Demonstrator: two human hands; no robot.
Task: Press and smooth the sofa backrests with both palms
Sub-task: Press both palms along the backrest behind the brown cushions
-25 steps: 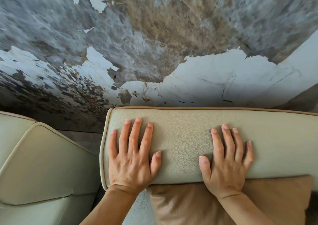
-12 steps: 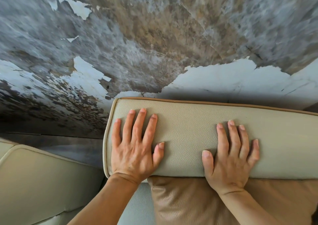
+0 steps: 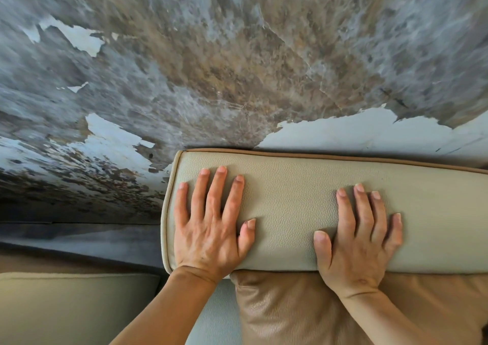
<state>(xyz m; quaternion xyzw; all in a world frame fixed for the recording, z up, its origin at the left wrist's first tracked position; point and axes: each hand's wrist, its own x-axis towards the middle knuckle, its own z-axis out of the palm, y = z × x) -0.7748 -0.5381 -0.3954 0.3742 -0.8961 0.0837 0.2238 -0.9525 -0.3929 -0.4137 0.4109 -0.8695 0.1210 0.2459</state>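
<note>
Resting flat on top of the cream sofa backrest [image 3: 303, 207]: left hand [image 3: 211, 228] near its left end, right hand [image 3: 359, 241] well apart to the right, both palms down, fingers spread, gripping nothing. Backrest: pebbled leather, tan piping, set against a peeling wall [image 3: 237, 67]. Tan cushion [image 3: 303, 310] just below it. Cream piece [image 3: 74, 307] at lower left, possibly another sofa section.

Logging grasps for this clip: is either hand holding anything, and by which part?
Nothing is held. The left hand and right hand lie flat, fingers spread, on top of the cream backrest.
</note>
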